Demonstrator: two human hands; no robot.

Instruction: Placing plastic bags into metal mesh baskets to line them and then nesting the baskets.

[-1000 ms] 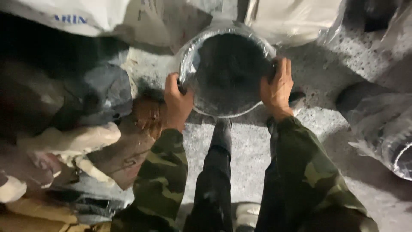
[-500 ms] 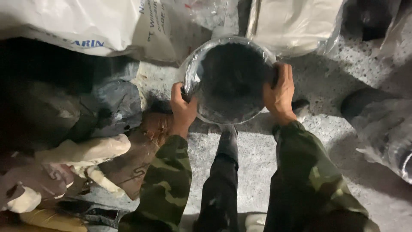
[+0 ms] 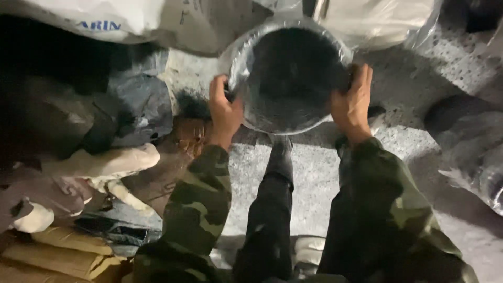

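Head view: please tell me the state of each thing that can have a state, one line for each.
round container: held up above the floor, mouth open toward the camera, inside dark
left hand: closed on the container's left rim
right hand: closed on the container's right rim
white sack: lying on its side, full
plastic bag: bulging, cannot tell whether sealed

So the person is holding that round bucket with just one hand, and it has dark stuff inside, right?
Not quite. The head view shows both hands on the bucket: the left hand grips one side of the rim and the right hand grips the other. The rest is right: it is round and holds dark stuff.
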